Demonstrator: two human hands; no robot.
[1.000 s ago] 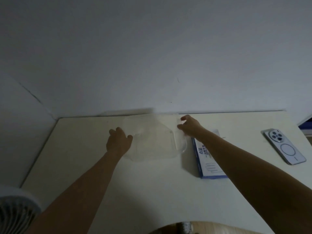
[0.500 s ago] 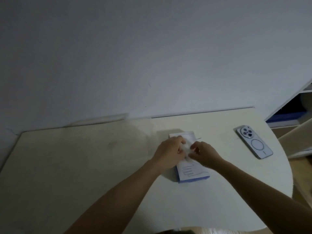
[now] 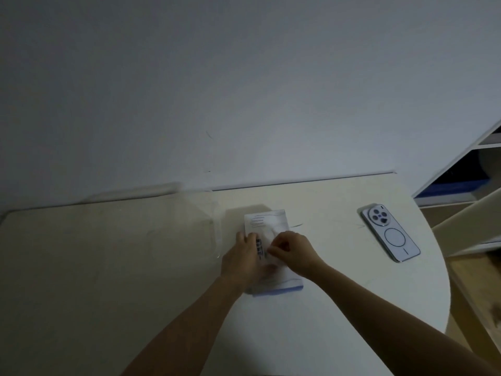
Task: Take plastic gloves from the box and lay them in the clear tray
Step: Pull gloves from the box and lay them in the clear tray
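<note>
A flat white glove box point(image 3: 267, 221) with blue trim lies on the pale table, near the middle. My left hand point(image 3: 241, 259) lies flat on its left side, pressing it down. My right hand point(image 3: 290, 251) is over the box's middle, its fingertips pinching a thin translucent plastic glove point(image 3: 271, 237) at the opening. The clear tray point(image 3: 214, 232) sits just left of the box against the wall; it is faint, and only its right rim shows well.
A phone point(image 3: 390, 233) lies face down at the table's right side, near the rounded edge. White shelving point(image 3: 471, 180) stands beyond the table at the right. The wall runs close behind the table.
Both hands left the clear tray and came to the glove box. My left hand now presses on it and my right pinches a glove at the opening. The view swung right.
</note>
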